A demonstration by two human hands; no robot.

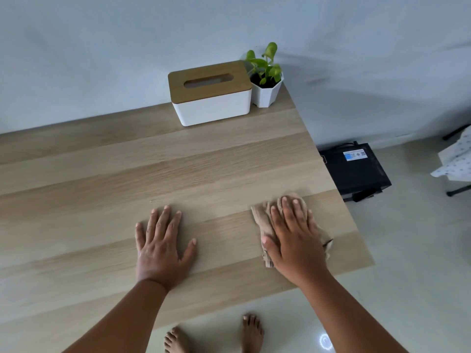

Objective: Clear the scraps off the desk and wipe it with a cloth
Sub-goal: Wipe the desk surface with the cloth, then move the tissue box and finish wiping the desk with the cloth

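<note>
A light wooden desk [107, 174] fills most of the head view. My right hand [295, 238] lies flat with straight fingers on a crumpled beige cloth [262, 215], pressing it onto the desk near the right edge. Most of the cloth is hidden under the palm. My left hand [160, 243] rests flat on the bare wood, fingers spread, to the left of the cloth and apart from it. No scraps show on the desk.
A white tissue box with a wooden lid [211, 95] and a small potted plant [266, 80] stand at the desk's far right corner by the wall. A black device [356, 171] sits on the floor right of the desk. My bare feet [251, 332] show below the front edge.
</note>
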